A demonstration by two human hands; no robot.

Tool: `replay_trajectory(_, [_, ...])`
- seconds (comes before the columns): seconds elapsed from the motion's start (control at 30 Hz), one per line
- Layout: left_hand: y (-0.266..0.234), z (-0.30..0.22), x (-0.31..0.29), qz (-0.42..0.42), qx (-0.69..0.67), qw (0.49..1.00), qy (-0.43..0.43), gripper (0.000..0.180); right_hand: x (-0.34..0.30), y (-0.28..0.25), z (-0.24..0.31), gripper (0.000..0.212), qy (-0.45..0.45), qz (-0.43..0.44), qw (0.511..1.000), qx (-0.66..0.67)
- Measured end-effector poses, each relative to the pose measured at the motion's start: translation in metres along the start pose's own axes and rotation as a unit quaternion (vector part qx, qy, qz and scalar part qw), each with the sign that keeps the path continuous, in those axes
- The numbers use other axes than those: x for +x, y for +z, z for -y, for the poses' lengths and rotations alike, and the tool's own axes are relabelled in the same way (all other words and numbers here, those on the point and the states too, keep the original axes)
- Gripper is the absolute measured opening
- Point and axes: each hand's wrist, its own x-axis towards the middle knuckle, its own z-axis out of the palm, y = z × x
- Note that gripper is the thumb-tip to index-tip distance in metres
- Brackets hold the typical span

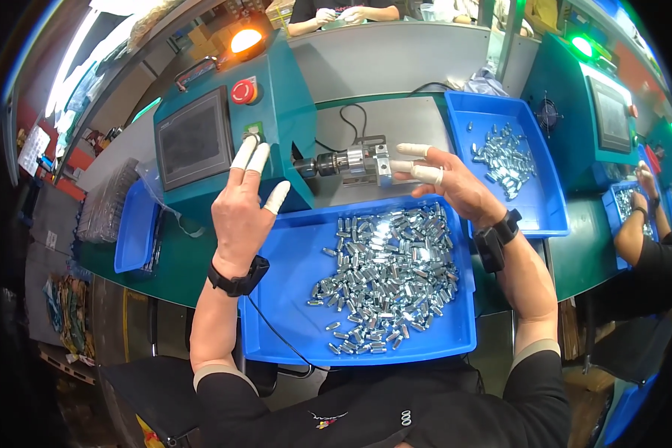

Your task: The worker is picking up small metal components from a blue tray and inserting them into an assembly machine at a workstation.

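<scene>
My left hand (240,213) reaches up to the front of a teal machine (280,97). White finger cots cover its thumb and two fingers. Those two fingers lie straight, their tips at a green-framed button (253,132), and the thumb stands apart. My right hand (459,183), also in white finger cots, has its fingers spread beside the right end of a metal clamping fixture (382,163). Nothing shows between them. A chuck-like spindle (328,163) runs from the machine into that fixture. Below both hands, a blue tray (284,321) holds many small shiny metal fittings (396,276).
Another blue tray (552,201) with metal fittings stands to the right. The machine carries a dark screen (194,140), a red stop button (243,92) and a lit orange lamp (246,40). At far right, a person's hands (639,198) are over a tray beside a second teal machine (575,127).
</scene>
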Motion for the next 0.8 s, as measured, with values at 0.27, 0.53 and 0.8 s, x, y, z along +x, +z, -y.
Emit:
replay_trajectory(0.27, [0.005, -0.002, -0.004, -0.021, -0.125, 0.992, -0.028, 0.055, -0.005, 0.000, 0.000, 0.069, -0.002, 0.000, 1.000, -0.009])
replay_trajectory(0.53, [0.023, 0.012, -0.052, -0.075, -0.167, 0.983, 0.022, 0.044, -0.011, 0.007, 0.004, 0.071, -0.006, -0.005, 1.000, -0.010])
replay_trajectory(0.8, [0.018, 0.006, -0.049, -0.053, -0.115, 0.990, -0.063, 0.043, -0.007, 0.007, 0.001, 0.072, 0.000, -0.009, 1.000, -0.012])
